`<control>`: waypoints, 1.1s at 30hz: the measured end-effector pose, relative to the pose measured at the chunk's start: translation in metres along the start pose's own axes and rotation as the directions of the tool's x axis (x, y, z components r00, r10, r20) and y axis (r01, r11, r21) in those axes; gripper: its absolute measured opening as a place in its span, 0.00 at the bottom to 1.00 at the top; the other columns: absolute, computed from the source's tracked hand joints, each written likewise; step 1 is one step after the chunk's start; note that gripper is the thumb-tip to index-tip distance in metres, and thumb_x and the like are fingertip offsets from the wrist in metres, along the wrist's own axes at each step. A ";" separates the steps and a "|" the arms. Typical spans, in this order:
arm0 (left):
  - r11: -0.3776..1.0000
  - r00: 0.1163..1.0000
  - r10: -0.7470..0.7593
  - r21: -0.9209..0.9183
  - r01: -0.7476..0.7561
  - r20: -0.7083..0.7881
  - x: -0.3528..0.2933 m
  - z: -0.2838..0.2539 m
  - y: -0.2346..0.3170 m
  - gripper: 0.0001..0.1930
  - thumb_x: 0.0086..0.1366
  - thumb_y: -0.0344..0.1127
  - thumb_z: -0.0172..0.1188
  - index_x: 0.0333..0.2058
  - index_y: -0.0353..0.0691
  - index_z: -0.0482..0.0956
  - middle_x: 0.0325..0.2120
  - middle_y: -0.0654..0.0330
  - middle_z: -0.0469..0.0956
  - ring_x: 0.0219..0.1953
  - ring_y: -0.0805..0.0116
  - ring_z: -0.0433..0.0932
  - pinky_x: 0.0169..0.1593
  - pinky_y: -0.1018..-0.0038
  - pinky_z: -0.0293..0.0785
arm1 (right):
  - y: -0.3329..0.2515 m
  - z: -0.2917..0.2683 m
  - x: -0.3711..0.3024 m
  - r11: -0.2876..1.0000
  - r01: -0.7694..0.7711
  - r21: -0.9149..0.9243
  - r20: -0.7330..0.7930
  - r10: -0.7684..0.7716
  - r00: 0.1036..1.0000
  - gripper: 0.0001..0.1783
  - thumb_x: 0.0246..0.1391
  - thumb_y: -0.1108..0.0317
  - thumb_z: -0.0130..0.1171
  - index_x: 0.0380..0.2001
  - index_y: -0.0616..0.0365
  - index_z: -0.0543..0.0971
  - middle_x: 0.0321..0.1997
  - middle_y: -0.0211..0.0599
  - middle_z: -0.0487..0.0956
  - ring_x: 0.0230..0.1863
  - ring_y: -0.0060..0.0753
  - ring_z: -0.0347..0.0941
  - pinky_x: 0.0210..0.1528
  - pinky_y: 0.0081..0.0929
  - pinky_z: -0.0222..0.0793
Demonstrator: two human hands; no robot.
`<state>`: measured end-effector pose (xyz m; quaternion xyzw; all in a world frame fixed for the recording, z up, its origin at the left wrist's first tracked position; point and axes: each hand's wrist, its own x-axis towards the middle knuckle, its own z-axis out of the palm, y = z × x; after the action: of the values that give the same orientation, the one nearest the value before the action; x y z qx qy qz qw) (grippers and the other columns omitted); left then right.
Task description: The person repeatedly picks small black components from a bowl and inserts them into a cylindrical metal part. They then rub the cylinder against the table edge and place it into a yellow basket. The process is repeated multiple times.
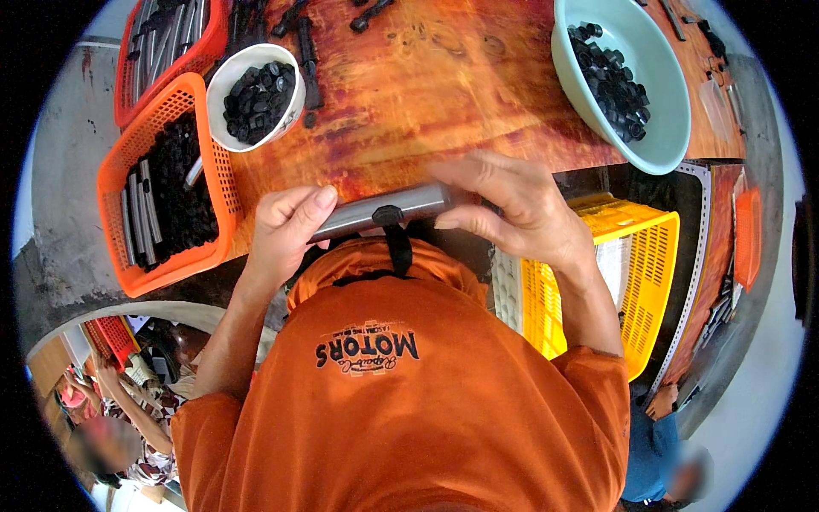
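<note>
A grey tube (350, 218) lies level between two bare hands at the near edge of the worktop (426, 102), in front of an orange shirt (384, 401). The left hand (284, 224) grips one end, thumb on top; the right hand (531, 209) is loose at the other, thumb and fingers parted, fingertips blurred, so contact cannot be told. A black fitting (387, 215) shows against the tube's middle. The step in hand appears to be work on the tube's right end; the next move seems to call for a firm left grip and right fingers squared to that end. Small black parts (260, 102) fill a white bowl (218, 84) beside an orange basket (225, 183); a pale basin (661, 111) stands at right.
</note>
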<state>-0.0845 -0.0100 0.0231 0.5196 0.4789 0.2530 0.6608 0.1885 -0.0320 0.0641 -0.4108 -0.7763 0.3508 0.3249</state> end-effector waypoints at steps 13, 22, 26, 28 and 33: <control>0.870 0.970 0.096 -0.455 -0.191 -0.224 0.017 0.008 0.002 0.33 0.71 0.57 0.29 0.43 0.32 0.74 0.31 0.54 0.77 0.35 0.64 0.76 0.42 0.68 0.73 | 0.008 0.012 -0.010 0.975 -0.180 0.131 -0.115 0.196 0.974 0.21 0.43 0.69 0.69 0.42 0.64 0.77 0.31 0.38 0.77 0.30 0.27 0.74 0.32 0.22 0.70; 0.515 0.989 0.088 -0.845 -0.147 -0.119 0.037 -0.001 0.004 0.24 0.72 0.51 0.38 0.42 0.34 0.73 0.34 0.55 0.78 0.35 0.62 0.79 0.44 0.63 0.78 | 0.017 0.034 -0.027 0.957 -0.244 0.157 -0.147 0.267 0.952 0.21 0.42 0.72 0.70 0.41 0.66 0.77 0.31 0.35 0.77 0.29 0.24 0.72 0.32 0.20 0.67; 0.774 0.988 0.145 -0.628 -0.085 0.045 0.038 0.001 0.004 0.18 0.70 0.47 0.47 0.42 0.37 0.75 0.35 0.57 0.78 0.39 0.63 0.80 0.41 0.68 0.80 | 0.018 0.036 -0.032 0.957 -0.237 0.167 -0.153 0.263 0.953 0.20 0.43 0.73 0.69 0.41 0.66 0.76 0.29 0.41 0.77 0.27 0.31 0.75 0.30 0.24 0.71; 0.956 0.975 0.043 -0.291 0.023 0.218 0.033 -0.001 0.012 0.15 0.66 0.41 0.53 0.46 0.37 0.75 0.36 0.56 0.78 0.38 0.66 0.80 0.37 0.72 0.80 | 0.018 0.034 -0.035 0.948 -0.263 0.177 -0.159 0.291 0.943 0.20 0.44 0.72 0.68 0.41 0.65 0.76 0.30 0.41 0.78 0.28 0.32 0.76 0.30 0.24 0.71; 0.954 0.829 -0.236 -0.039 0.296 0.508 0.023 -0.008 0.026 0.23 0.58 0.34 0.64 0.51 0.34 0.73 0.31 0.56 0.80 0.13 0.83 0.66 0.15 0.87 0.60 | 0.012 0.021 -0.033 0.932 -0.311 0.185 -0.016 0.319 0.948 0.19 0.47 0.71 0.67 0.43 0.63 0.76 0.31 0.41 0.79 0.29 0.35 0.77 0.33 0.27 0.73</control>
<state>-0.0781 0.0208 0.0387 0.4560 0.3446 0.0433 0.8194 0.1917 -0.0610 0.0365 -0.5067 -0.6580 0.4575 0.3178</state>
